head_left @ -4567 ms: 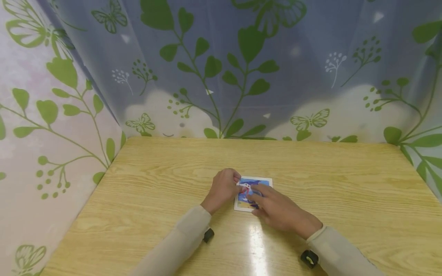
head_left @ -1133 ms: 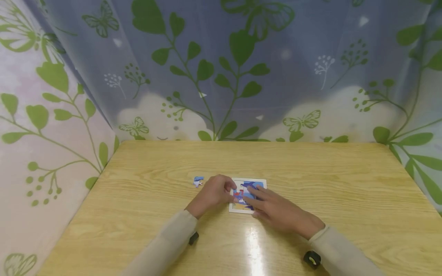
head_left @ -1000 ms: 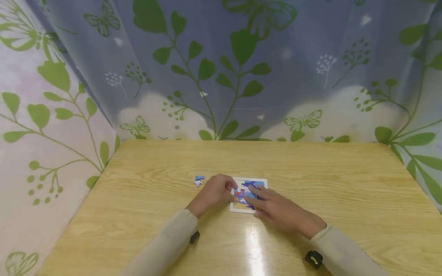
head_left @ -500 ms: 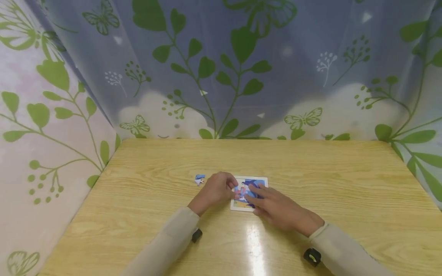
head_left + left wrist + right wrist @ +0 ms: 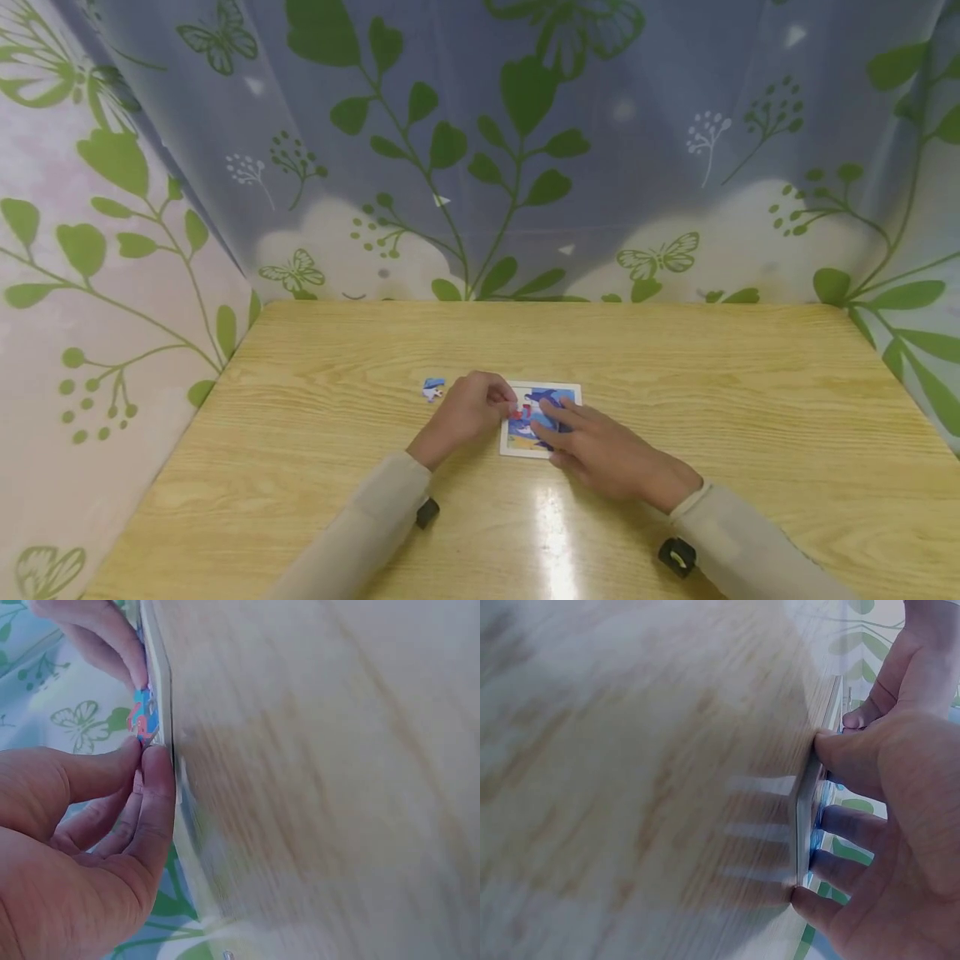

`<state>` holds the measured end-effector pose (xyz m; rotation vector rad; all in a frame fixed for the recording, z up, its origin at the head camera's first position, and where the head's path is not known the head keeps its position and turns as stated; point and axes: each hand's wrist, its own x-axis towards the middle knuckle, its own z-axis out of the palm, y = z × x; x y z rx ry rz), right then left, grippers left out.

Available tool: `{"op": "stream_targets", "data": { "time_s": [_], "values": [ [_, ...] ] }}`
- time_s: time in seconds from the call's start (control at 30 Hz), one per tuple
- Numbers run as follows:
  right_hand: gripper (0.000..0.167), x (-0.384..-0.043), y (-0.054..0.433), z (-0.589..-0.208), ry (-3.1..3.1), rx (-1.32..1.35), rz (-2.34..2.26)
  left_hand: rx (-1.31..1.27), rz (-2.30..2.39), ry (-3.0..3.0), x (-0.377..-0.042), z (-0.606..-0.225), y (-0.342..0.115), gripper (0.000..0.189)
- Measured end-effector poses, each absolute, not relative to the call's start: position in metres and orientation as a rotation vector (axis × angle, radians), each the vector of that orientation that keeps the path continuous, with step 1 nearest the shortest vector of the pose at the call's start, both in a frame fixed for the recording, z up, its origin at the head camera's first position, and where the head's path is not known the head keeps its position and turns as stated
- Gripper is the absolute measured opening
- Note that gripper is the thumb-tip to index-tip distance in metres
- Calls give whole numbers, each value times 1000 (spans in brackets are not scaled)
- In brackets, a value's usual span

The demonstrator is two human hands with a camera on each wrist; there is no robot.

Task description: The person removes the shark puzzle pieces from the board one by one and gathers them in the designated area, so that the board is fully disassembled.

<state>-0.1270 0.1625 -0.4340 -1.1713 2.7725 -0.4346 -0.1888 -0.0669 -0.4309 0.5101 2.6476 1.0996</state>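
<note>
"What are the left fingers (image 5: 156,787) holding?"

"A puzzle piece (image 5: 146,716), pinched at the left side of the framed puzzle (image 5: 525,454). Pressed in crooked, it could jam."

"The right fingers (image 5: 851,825)?"

"Outstretched, resting on the puzzle. If they lift, it may skid on the worktop (image 5: 337,367)."

"That loose piece (image 5: 433,389) just left?"

"A careless knuckle could knock it."

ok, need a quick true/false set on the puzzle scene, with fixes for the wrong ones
1. A loose piece lies on the table, left of the puzzle. True.
2. Only one hand is at the puzzle. False: the left hand and the right hand are both there.
3. The puzzle has a white border. True.
4. Both sleeves are black. False: the sleeves are light beige.
5. The right hand has fingers on the puzzle's picture. True.
</note>
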Motion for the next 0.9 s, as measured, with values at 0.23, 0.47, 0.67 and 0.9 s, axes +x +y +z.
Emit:
{"op": "stream_targets", "data": {
  "time_s": [0.23, 0.47, 0.67, 0.9],
  "values": [
    [46, -126, 161, -433, 2781, -1177, -419, 412, 1233, 2547, -190, -431, -68, 7],
    [46, -126, 161, -432, 2785, -1180, -406, 332, 1384, 2477, -190, -434, -69, 8],
    [45, -126, 162, -433, 2789, -1184, -411, 272, 1472, 2414, -190, -430, -75, 5],
    [45, -126, 162, -433, 2784, -1176, -427, 247, 1515, 2431, -190, -423, -88, 4]
  ]
}}
